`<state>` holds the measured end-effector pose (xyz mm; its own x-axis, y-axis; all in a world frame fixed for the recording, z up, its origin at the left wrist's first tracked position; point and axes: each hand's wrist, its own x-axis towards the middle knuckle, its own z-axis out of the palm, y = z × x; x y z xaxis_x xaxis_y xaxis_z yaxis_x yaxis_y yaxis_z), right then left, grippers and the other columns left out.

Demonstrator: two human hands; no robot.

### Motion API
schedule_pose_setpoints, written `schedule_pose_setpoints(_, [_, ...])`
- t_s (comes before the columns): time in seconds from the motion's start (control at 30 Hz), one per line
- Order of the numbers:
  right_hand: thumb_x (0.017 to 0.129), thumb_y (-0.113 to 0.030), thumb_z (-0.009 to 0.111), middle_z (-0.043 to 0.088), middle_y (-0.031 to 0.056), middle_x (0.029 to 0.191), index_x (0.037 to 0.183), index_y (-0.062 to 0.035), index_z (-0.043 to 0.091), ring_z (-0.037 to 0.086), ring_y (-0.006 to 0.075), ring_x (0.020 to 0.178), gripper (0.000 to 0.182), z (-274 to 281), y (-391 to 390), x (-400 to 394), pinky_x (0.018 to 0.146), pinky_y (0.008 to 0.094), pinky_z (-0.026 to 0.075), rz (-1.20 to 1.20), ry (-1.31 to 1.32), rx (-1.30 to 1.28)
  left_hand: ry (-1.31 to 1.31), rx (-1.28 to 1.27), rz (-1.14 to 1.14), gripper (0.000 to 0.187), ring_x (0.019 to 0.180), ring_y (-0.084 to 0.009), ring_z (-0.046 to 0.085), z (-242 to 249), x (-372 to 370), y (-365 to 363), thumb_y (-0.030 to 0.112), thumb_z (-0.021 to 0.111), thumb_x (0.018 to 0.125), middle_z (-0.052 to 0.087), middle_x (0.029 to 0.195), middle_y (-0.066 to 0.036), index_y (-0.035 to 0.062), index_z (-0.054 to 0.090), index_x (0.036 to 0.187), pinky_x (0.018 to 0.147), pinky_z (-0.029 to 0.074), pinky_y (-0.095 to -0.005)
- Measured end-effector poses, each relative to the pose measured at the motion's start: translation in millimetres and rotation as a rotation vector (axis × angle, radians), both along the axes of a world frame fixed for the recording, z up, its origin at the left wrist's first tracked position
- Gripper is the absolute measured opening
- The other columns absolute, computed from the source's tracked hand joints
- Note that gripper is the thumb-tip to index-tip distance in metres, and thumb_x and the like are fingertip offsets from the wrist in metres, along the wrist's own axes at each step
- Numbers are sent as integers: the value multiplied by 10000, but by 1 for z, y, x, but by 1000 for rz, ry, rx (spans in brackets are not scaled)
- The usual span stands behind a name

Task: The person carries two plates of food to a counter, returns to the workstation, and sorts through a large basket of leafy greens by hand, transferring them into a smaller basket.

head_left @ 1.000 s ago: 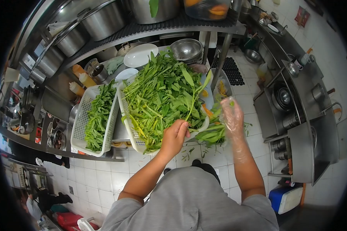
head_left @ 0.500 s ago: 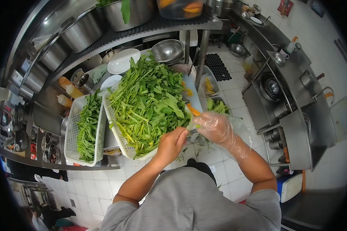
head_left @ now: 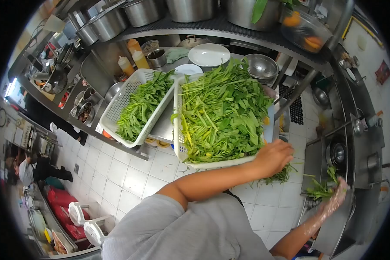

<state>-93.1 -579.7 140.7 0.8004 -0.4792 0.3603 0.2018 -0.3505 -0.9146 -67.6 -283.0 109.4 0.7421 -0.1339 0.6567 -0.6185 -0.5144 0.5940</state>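
Note:
My right hand (head_left: 339, 194), in a clear plastic glove, is stretched far out to the right. It is closed on a small bunch of leafy greens (head_left: 321, 189), whose leaves and stems stick out toward the left. Bare and curled, my left hand (head_left: 274, 158) hangs by the front right corner of the large white basket (head_left: 216, 164). Whatever it may hold is hidden. A big heap of long-stemmed greens (head_left: 225, 112) fills that basket. More cut greens (head_left: 279, 175) show below my left hand.
A smaller white perforated basket (head_left: 136, 141) of greens (head_left: 145, 104) stands left of the large one. Behind are white plates (head_left: 209, 55), a colander (head_left: 262, 67) and squeeze bottles (head_left: 139, 60). A shelf with pots (head_left: 190, 9) overhangs the table. Another person (head_left: 41, 167) is at lower left.
My hands were close together by the large basket's corner; now the right one has swung far right with greens. The view has turned, showing more of the left side.

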Motion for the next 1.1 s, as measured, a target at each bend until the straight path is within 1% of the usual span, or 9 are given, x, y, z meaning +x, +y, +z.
schedule_pose_setpoints(0.13, [868, -313, 568, 522, 50, 953, 1000, -56, 576, 467, 171, 921, 289, -33, -27, -12, 815, 313, 398, 54, -21, 312, -92, 322, 230, 257, 881, -318, 580, -2, 18, 118, -14, 577, 706, 637, 930, -153, 5, 647, 953, 798, 451, -398])
schedule_pose_setpoints(0.3, [903, -201, 548, 508, 46, 885, 960, -54, 537, 475, 185, 937, 158, -26, -13, -10, 864, 347, 404, 175, -63, 637, 144, 498, 817, 243, 939, -337, 564, -18, 61, 249, 112, 585, 802, 583, 1015, -192, -12, 593, 1011, 828, 462, -407])
schedule_pose_setpoints(0.43, [922, -177, 527, 474, 28, 797, 920, -52, 529, 490, 182, 864, 124, -17, 15, -2, 838, 340, 413, 521, -95, 575, 404, 838, 739, 287, 954, -362, 567, -36, 62, 261, 163, 577, 824, 559, 1090, -184, -4, 558, 1057, 801, 478, -435])
schedule_pose_setpoints(0.53, [919, -180, 529, 443, 12, 706, 903, -42, 528, 489, 161, 746, 139, -9, 53, 2, 760, 298, 412, 443, -30, 457, 423, 776, 803, 261, 900, -391, 582, -17, 64, 277, 196, 588, 823, 595, 1003, -184, 24, 564, 1018, 762, 469, -459])
schedule_pose_setpoints(0.63, [913, -188, 535, 440, 15, 678, 891, -42, 532, 487, 158, 726, 147, -8, 68, 2, 724, 273, 401, 508, 60, 467, 21, 263, 885, 179, 782, -299, 627, 48, 44, 279, 168, 515, 879, 621, 853, -152, 38, 548, 999, 710, 480, -422])
schedule_pose_setpoints(0.7, [908, -191, 532, 441, 19, 661, 876, -47, 535, 482, 159, 704, 148, -5, 78, 1, 711, 260, 389, 517, 78, 474, 125, -140, 759, 195, 742, -236, 611, 89, 19, 266, 188, 525, 897, 620, 826, -123, 30, 574, 1000, 676, 464, -368])
schedule_pose_setpoints(0.8, [909, -231, 543, 419, -1, 669, 874, -69, 516, 469, 125, 688, 167, -8, 87, 0, 675, 257, 396, 540, 146, 512, 321, -304, 496, 226, 769, -128, 560, 71, 2, 245, 214, 564, 891, 625, 830, -59, 28, 598, 1015, 717, 435, -289])
schedule_pose_setpoints(1.03, [879, -198, 590, 448, -8, 631, 893, -43, 558, 448, 64, 578, 159, 10, 125, -4, 526, 213, 400, 608, 396, 514, 555, -503, 371, 301, 865, -154, 598, -7, -19, 202, 165, 596, 871, 649, 900, -94, -19, 598, 1108, 764, 450, -281])
schedule_pose_setpoints(1.1, [859, -197, 617, 536, 12, 693, 902, -35, 584, 502, 83, 636, 171, 11, 137, -1, 580, 228, 430, 594, 405, 115, 504, -443, 412, 317, 860, -172, 606, -11, -26, 194, 171, 606, 868, 651, 925, -115, -34, 595, 1109, 760, 454, -286])
